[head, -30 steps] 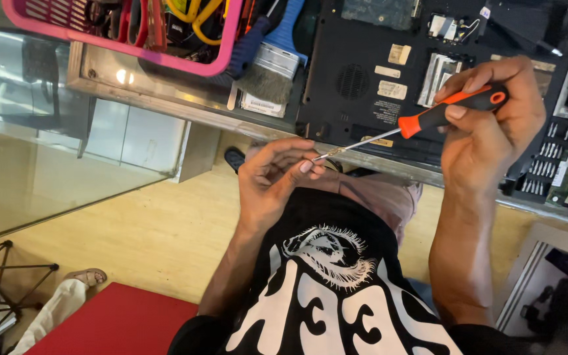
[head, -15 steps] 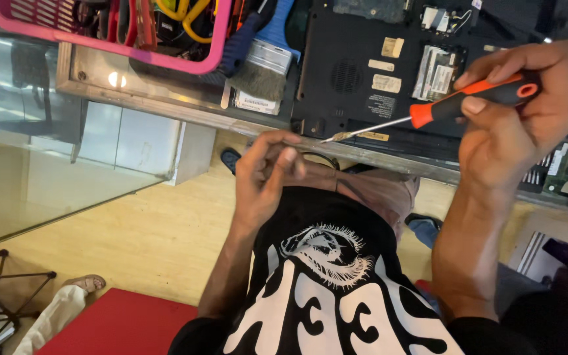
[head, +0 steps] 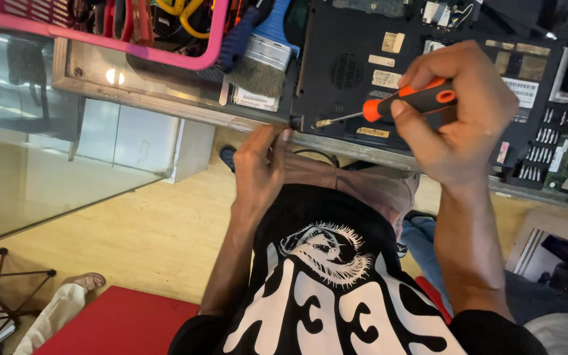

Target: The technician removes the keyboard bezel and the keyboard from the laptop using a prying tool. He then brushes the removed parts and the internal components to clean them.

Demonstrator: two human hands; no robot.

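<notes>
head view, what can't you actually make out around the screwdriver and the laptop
- Screwdriver tip: too small in the head view to tell whether it sits in a screw.
- Screwdriver handle: mostly wrapped by the right hand.
- Left hand fingertips: curled at the laptop corner, anything pinched is hidden.
- Pink basket: cut off by the top edge.

— What's the person wearing?
— A black T-shirt [head: 336, 296] with short sleeves, bold white rounded lettering across it and a white feathery eye-like emblem [head: 327, 246] above. Brownish-grey trousers [head: 376, 187]. Both arms bare, no rings or watch showing on either hand.
</notes>
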